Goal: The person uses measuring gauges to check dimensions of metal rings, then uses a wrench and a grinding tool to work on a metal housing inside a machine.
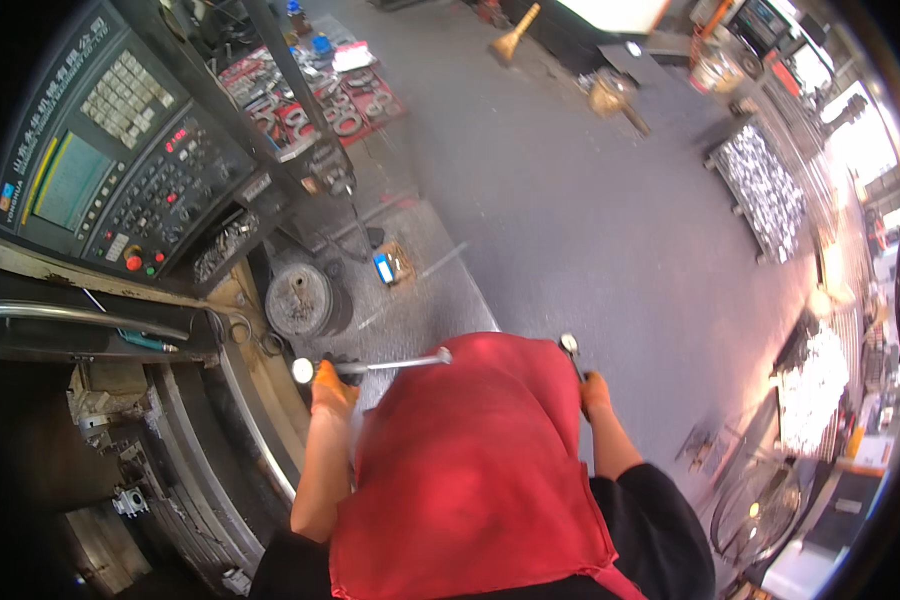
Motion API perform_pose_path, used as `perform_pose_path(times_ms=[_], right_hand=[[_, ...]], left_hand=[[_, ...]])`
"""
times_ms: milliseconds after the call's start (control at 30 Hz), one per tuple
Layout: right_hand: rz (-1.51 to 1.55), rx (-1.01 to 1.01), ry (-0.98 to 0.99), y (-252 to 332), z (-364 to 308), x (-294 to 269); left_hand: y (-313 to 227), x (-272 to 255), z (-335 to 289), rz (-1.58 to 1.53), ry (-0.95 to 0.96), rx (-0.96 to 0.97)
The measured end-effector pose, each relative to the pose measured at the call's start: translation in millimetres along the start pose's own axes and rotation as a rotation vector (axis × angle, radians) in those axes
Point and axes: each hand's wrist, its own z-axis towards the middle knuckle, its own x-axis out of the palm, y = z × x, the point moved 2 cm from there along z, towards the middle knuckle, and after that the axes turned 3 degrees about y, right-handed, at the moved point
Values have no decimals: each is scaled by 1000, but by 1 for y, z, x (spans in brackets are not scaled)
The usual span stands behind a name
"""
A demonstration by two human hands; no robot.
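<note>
My left hand (332, 390), in an orange glove or finger covering, is closed round the dark grip of a dial bore gauge (398, 364). Its white round dial points left, and its metal rod reaches right across the top of my red apron (470, 460). At my right side, my right hand (596, 394) is closed on a dial gauge (569, 344). That gauge's small round face shows above the fingers, while the apron hides its lower part. Neither gauge touches the machine beside me.
On the left stands a machine with a control panel (120, 160) and a long handle bar (90, 316). A round metal bucket (305, 300) and a small box (394, 266) lie ahead. Rings cover a red bench (375, 104). A cart of metal parts (760, 190) stands right.
</note>
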Motion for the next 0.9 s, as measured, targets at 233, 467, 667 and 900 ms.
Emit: perform_pose_path(times_ms=[233,467,667,900], right_hand=[[578,58,3,-64,165,-21],[-64,67,-135,41,215,-166],[47,27,-156,95,370,-224],[-311,-230,-201,141,649,-250]], left_hand=[[104,159,114,27,84,-102],[165,335,200,256,-75,32],[118,459,306,-151,-33,178],[98,576,354,-139,26,628]])
